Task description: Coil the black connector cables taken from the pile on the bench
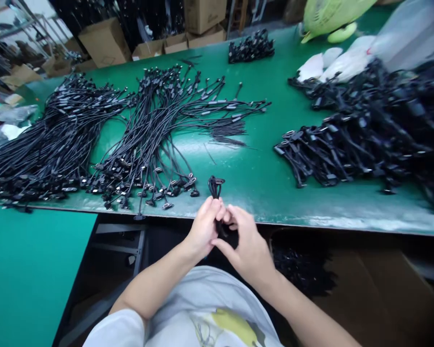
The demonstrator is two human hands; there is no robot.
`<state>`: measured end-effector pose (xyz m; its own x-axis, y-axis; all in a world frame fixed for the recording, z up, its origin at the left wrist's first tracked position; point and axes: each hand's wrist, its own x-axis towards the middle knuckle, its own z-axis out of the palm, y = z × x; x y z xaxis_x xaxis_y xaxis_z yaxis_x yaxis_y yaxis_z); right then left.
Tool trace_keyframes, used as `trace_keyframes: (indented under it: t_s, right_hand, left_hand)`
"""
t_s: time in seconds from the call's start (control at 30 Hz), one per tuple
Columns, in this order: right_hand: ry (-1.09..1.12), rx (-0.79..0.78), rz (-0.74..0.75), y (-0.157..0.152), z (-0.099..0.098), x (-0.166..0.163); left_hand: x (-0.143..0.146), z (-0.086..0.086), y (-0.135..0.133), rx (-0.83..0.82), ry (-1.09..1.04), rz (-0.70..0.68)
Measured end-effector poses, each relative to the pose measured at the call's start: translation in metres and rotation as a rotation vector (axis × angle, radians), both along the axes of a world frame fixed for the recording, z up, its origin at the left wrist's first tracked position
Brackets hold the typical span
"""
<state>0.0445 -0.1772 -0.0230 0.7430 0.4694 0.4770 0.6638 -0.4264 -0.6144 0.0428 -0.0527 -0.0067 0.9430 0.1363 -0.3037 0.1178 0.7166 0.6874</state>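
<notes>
My left hand [204, 227] and my right hand [246, 246] meet just below the front edge of the green table [264, 178]. Both are closed round a folded black cable [215, 189] whose looped end and connector stick up above my fingers. The lower part of the cable is hidden between my hands. Loose black cables [159, 130] lie fanned out on the table just beyond and to the left of my hands.
A second spread of cables [47, 144] lies at the left and a heap of bundled cables [369, 140] at the right. A small bundle [251, 47], cardboard boxes [104, 41] and white bags [332, 62] sit at the back. A box with cables [304, 270] is under the table.
</notes>
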Motion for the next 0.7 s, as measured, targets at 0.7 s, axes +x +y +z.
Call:
trace_keyframes:
  t_s: [0.7]
  right_hand:
    - [-0.519, -0.203, -0.598, -0.168, 0.101, 0.134]
  left_hand:
    - [-0.023, -0.008, 0.038, 0.855, -0.2, -0.564]
